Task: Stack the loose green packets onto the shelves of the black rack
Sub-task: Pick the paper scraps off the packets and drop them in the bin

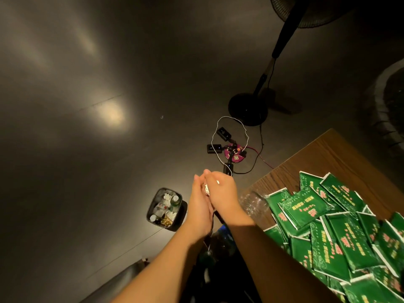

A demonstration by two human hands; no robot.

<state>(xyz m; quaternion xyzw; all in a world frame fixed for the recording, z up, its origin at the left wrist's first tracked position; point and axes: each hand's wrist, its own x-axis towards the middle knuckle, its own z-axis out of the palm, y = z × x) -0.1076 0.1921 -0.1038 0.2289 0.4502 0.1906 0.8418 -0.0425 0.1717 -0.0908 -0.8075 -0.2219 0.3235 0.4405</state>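
Note:
Several loose green packets with red and yellow print lie in a heap on the wooden table at the lower right. Both my hands are held together left of the table, above the floor. My right hand curls its fingers round a small white thing, of which only a sliver shows. My left hand lies against it with straight fingers, palm toward the right hand. Neither hand touches a green packet. The black rack is not in view.
A small black bin with rubbish stands on the dark floor below my hands. Farther off lie a pink round socket block with black chargers and cables, and a black standing fan. Crumpled clear plastic sits at the table's near corner.

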